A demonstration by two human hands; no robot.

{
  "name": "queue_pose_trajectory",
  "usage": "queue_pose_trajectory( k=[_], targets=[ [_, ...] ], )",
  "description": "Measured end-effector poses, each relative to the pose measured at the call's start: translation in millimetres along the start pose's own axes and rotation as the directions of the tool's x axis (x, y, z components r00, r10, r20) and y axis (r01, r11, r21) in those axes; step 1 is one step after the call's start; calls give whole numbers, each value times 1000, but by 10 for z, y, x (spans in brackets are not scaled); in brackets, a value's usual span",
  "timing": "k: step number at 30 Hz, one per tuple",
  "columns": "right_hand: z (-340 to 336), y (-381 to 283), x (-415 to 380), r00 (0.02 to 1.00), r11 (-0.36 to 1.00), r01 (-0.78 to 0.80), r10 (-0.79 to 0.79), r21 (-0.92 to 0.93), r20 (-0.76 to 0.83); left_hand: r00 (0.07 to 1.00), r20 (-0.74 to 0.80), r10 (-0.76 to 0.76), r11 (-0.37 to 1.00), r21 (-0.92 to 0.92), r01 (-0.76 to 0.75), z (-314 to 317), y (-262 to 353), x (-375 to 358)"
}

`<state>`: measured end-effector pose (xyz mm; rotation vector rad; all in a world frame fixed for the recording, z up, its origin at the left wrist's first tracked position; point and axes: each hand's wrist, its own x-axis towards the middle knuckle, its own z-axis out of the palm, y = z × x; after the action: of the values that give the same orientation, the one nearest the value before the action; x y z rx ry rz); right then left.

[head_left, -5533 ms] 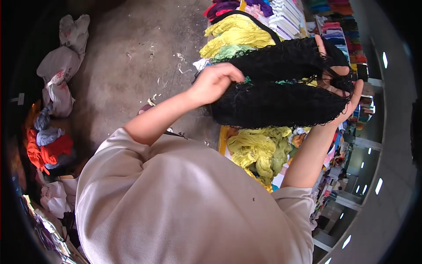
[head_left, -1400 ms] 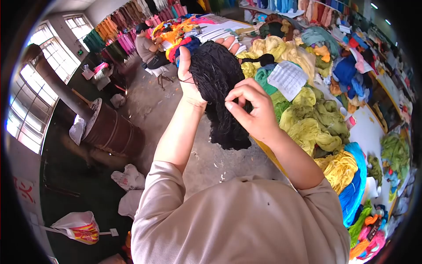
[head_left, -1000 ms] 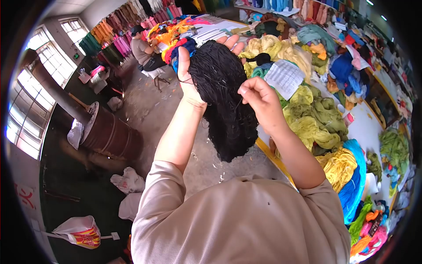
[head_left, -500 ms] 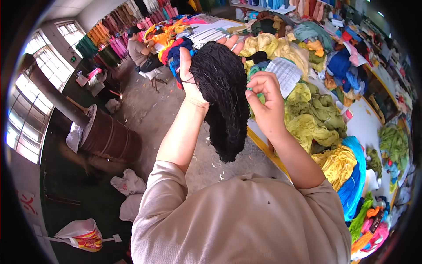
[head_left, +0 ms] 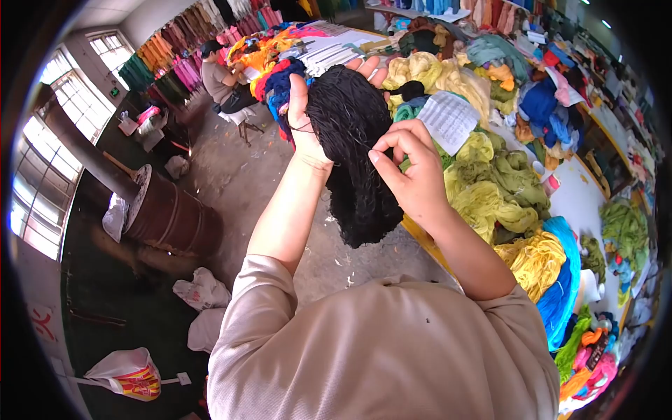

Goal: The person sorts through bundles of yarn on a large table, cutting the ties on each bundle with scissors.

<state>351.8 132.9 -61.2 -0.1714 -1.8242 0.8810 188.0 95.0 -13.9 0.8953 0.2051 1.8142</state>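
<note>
A thick skein of black yarn (head_left: 353, 119) lies over the palm of my left hand (head_left: 308, 143). My left thumb is up along one side of it, and the fingertips show past its far edge. The lower part of the skein hangs down above the floor. My right hand (head_left: 416, 171) is at the skein's right side, thumb and forefinger pinched together against the black strands. Whether a single thread is between those fingertips is too fine to make out.
To the right, a long table (head_left: 584, 199) bears heaps of olive yarn (head_left: 500, 185), yellow yarn (head_left: 532, 262) and blue yarn (head_left: 560, 301), plus a written paper sheet (head_left: 448, 120). A rusty drum (head_left: 175, 213) stands left. Another person (head_left: 222, 80) sits farther back.
My right hand has moved left and slightly down, from beside the skein to over its strands. The skein's hanging end has shifted a little to the right and up.
</note>
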Motion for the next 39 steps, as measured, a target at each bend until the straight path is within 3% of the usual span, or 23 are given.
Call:
queue_pose_trajectory(
  k=[11, 13, 15, 17, 19, 20, 21, 24, 25, 27, 30, 31, 33, 35, 36, 37, 38, 39],
  targets=[
    [4, -78, 19, 990, 992, 102, -108, -74, -89, 1000, 27, -6, 1000, 11, 5, -42, -65, 27],
    [10, 23, -3, 993, 965, 113, -115, -237, 5, 999, 43, -11, 1000, -5, 11, -43, -65, 31],
    [26, 49, -36, 996, 971, 87, -93, -222, -16, 999, 41, -10, 1000, -13, 11, -56, -50, 30],
    [-1, 66, -74, 1000, 1000, -15, 15, -27, 5, 999, 36, -6, 1000, -20, 7, -95, -30, 16],
    [-68, 67, -67, 976, 967, -216, 210, 131, 58, 1000, 10, 14, 999, 51, -14, -170, -3, 25],
    [-116, 48, -37, 947, 927, -318, 301, 199, 113, 1000, 7, 10, 999, 50, -10, -210, 9, 35],
    [-178, -14, -19, 820, 717, -572, 519, 399, 243, 1000, 4, 9, 999, 48, -10, -241, 12, 42],
    [-334, 84, 35, 735, 493, -673, 535, 552, 418, 998, -55, 14, 987, 160, -5, -316, 15, 60],
    [-392, 155, 46, 732, 493, -675, 538, 549, 417, 998, -57, 13, 988, 155, -4, -336, 20, 68],
    [-480, 269, 55, 648, 267, -756, 431, 598, 627, 997, -77, 12, 968, 251, 8, -378, 24, 79],
    [-548, 141, 72, 465, 127, -880, 425, 458, 776, 994, -94, 60, 931, 366, -22, -436, 20, 87],
    [-480, 203, 46, 451, 107, -892, 308, 440, 838, 994, -91, 65, 910, 415, -22, -422, 25, 99],
    [-357, 240, 45, 390, 233, -910, 202, 343, 898, 990, -110, 85, 840, 542, -12, -394, -32, 113],
    [-169, 273, 103, 371, 342, -874, 8, 346, 928, 998, -17, 63, 715, 698, -33, -414, -67, 144],
    [-98, 276, 180, 338, 343, -879, -44, 332, 940, 999, 35, 20, 603, 797, -40, -436, -61, 148],
    [-9, 294, 240, 301, 268, -908, -118, 322, 946, 988, 125, 95, 391, 908, -152, -510, -67, 186],
    [60, 267, 304, 281, 321, -904, -52, 282, 958, 994, 105, 30, 244, 964, -109, -408, -3, 161],
    [141, 327, 331, 323, 514, -808, -25, 290, 946, 991, 128, -41, 164, 979, -120, -304, 78, 136]
  ],
)
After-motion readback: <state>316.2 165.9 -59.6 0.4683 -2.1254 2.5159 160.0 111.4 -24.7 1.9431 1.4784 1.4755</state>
